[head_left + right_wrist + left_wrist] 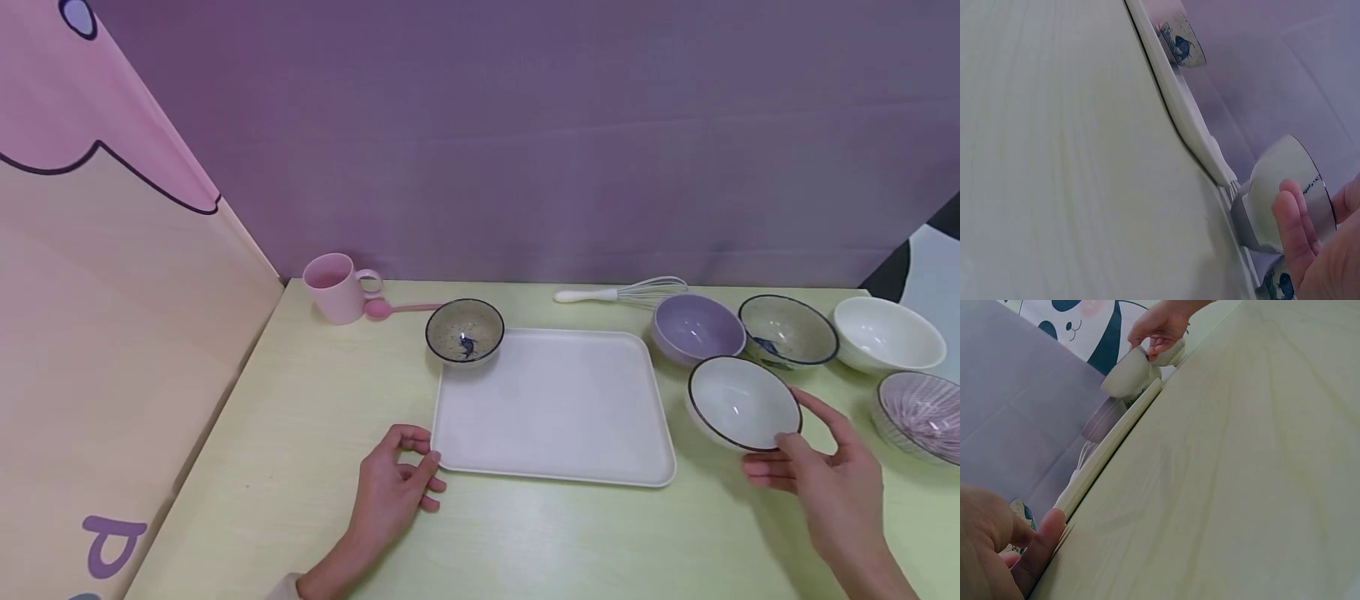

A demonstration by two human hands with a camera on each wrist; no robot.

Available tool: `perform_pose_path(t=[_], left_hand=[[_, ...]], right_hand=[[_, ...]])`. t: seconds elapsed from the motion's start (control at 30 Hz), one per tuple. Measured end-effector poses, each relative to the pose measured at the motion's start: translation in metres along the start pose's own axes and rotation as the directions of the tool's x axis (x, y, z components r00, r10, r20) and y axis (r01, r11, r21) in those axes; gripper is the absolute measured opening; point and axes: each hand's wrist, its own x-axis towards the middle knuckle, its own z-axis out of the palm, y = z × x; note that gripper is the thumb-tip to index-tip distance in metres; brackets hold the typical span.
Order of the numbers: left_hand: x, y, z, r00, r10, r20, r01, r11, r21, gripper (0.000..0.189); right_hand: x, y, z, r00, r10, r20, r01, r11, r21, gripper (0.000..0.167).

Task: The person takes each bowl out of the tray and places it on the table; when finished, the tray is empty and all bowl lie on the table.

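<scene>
My right hand (840, 483) grips a white bowl with a dark rim (742, 404), thumb at the rim and fingers along its outside. The bowl is held up off the table, tilted, right of a white rectangular tray (555, 408). At the tray's near left corner my left hand (393, 479) rests with loosely bent fingers, touching the edge. In the left wrist view a fingertip meets the tray rim (1110, 447). A speckled bowl with a blue motif (465, 332) sits at the tray's far left corner.
Behind the held bowl stand a purple bowl (699, 327), another speckled bowl (787, 332) and a white bowl (888, 333); a striped bowl (921, 415) is at far right. A whisk (622, 293), pink mug (337, 289) and pink spoon (397, 308) lie along the back edge.
</scene>
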Motion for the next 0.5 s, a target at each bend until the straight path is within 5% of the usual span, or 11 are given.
perform_pose_path(t=[0.5], left_hand=[[-0.001, 0.002, 0.000, 1.000, 0.002, -0.002, -0.002, 1.000, 0.007, 0.024]], right_hand=[[0.002, 0.005, -0.025, 0.984, -0.010, -0.180, 0.014, 1.000, 0.022, 0.053]])
